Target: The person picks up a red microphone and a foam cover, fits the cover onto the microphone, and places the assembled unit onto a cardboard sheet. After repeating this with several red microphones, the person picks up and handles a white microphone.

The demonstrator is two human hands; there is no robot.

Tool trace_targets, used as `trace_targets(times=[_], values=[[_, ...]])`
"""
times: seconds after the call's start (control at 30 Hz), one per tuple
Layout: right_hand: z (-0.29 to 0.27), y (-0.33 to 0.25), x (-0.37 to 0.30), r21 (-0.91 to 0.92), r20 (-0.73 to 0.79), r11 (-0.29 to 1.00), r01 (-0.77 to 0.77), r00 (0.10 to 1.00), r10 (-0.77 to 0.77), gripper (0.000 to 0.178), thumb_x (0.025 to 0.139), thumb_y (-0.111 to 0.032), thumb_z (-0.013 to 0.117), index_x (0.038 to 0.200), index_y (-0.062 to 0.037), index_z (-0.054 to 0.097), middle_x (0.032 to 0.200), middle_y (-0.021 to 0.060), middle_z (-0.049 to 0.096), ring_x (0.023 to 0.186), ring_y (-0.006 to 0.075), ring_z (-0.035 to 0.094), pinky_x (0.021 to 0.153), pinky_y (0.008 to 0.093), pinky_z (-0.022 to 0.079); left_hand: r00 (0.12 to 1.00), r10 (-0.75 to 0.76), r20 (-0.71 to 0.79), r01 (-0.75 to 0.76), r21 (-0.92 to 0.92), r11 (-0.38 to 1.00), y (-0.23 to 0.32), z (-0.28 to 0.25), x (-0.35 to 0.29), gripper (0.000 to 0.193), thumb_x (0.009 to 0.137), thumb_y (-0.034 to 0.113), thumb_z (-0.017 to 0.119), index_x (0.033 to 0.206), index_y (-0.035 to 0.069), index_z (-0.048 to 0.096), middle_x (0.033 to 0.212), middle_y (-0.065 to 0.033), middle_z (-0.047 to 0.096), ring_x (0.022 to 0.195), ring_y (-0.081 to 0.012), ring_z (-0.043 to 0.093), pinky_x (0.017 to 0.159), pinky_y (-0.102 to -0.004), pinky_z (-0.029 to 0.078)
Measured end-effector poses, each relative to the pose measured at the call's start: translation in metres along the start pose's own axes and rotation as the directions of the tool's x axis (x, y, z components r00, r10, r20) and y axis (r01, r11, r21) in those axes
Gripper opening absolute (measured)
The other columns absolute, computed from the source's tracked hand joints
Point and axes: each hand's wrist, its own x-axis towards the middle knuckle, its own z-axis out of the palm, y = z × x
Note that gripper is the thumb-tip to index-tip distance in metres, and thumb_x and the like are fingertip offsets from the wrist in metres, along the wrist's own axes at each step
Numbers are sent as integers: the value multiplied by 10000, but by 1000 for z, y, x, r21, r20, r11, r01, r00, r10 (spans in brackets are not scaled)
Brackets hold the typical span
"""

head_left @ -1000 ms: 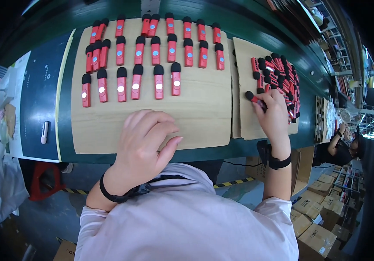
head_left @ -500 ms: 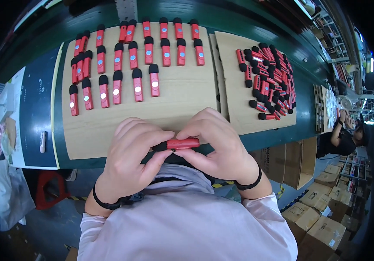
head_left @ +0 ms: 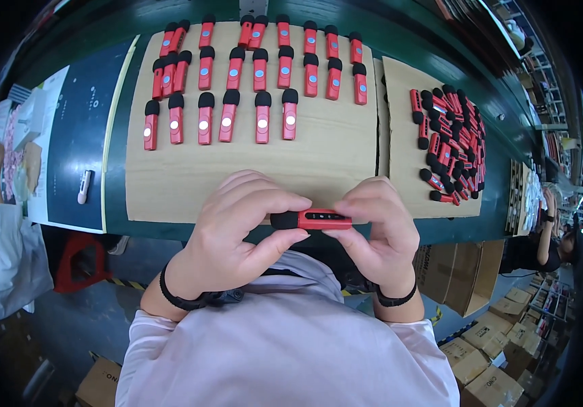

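Note:
My left hand (head_left: 237,227) and my right hand (head_left: 383,227) hold a small red microphone (head_left: 318,218) level between them, close to the table's front edge. Its black foam cap points left, pinched by my left thumb and fingers. The fingers and thumb of my right hand grip the plain red end. A dark panel on the microphone's side faces up. Beyond my hands, similar microphones (head_left: 262,125) lie in rows on a cardboard sheet (head_left: 237,176), caps pointing away, most with a pale round spot. On a second cardboard sheet (head_left: 407,197) to the right, more are heaped (head_left: 454,142).
A dark blue mat (head_left: 85,136) with a small white device (head_left: 85,186) lies to the left. Below the table stand an opened carton (head_left: 457,271) at right and a red stool (head_left: 81,264) at left. People sit at both sides; cartons (head_left: 491,332) fill the lower right floor.
The microphone has been rolled so its dark panel now faces up. My right hand's fingers have shifted toward its end. The view has swung, so the table appears farther right.

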Motion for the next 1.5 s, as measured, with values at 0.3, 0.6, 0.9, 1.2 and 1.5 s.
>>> trace_targets(times=[0.3, 0.6, 0.9, 1.2, 1.5], values=[[12, -1, -7, 199, 7, 974, -110, 994, 111, 290, 743, -44, 783, 985, 22, 637, 875, 96, 654, 762, 210, 585, 681, 314, 442, 998, 65, -5, -65, -39, 997, -4, -2, -4, 284, 730, 74, 763, 977, -6, 649, 895, -122, 655, 815, -280, 599, 855, -441, 463], [15, -2, -8, 240, 1, 965, -106, 994, 109, 262, 758, -37, 770, 976, 17, 635, 872, 104, 644, 771, 209, 581, 680, 310, 441, 990, 141, -6, -141, -41, 989, -8, -3, -6, 261, 730, 67, 747, 961, -2, 647, 877, -118, 647, 810, -272, 600, 869, -476, 450], [24, 0, -9, 257, -44, 962, -96, 993, 111, 252, 761, -17, 757, 987, 6, 647, 902, 119, 658, 799, 227, 608, 705, 320, 476, 997, 73, -19, -74, -72, 995, -8, -1, 1, 265, 691, 57, 759, 931, 23, 651, 825, -106, 617, 757, -289, 583, 752, -389, 445], [20, 4, -3, 281, -35, 940, -195, 976, 214, 244, 800, -44, 738, 1011, 30, 642, 900, 130, 645, 792, 218, 599, 694, 316, 468, 996, 83, -42, -83, 0, 997, -14, 9, 13, 239, 711, 72, 748, 920, 12, 650, 816, -116, 619, 736, -291, 581, 776, -409, 452], [23, 16, -1, 249, -139, 968, -35, 988, 72, 239, 821, -36, 710, 1037, 42, 642, 872, 126, 649, 782, 236, 622, 665, 328, 487, 987, 144, -71, -140, 64, 988, -18, 20, 18, 173, 755, 59, 697, 900, 3, 620, 797, -114, 606, 713, -281, 571, 825, -455, 457]])
